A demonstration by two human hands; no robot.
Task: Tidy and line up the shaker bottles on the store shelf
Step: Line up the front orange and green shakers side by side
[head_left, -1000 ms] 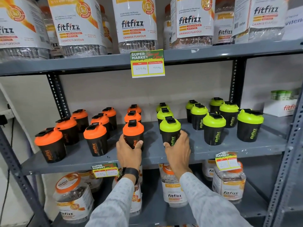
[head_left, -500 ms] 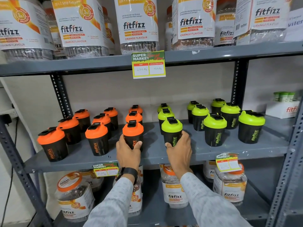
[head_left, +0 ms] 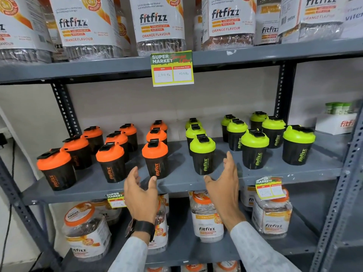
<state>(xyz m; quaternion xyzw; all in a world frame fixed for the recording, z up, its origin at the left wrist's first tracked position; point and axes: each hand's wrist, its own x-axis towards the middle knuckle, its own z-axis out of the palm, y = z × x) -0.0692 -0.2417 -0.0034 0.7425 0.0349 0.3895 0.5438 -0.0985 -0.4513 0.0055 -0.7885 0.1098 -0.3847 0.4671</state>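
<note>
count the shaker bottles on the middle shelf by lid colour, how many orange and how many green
orange-lid shaker bottles: 9
green-lid shaker bottles: 9
total: 18, all standing upright on the middle shelf

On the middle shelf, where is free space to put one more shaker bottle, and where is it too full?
Bare shelf shows along the front edge, and in the aisle between the front orange-lidded shaker and the front green-lidded shaker. A strip at the far right, beside the rightmost green shaker, looks free. The orange rows at left stand crowded.
</note>
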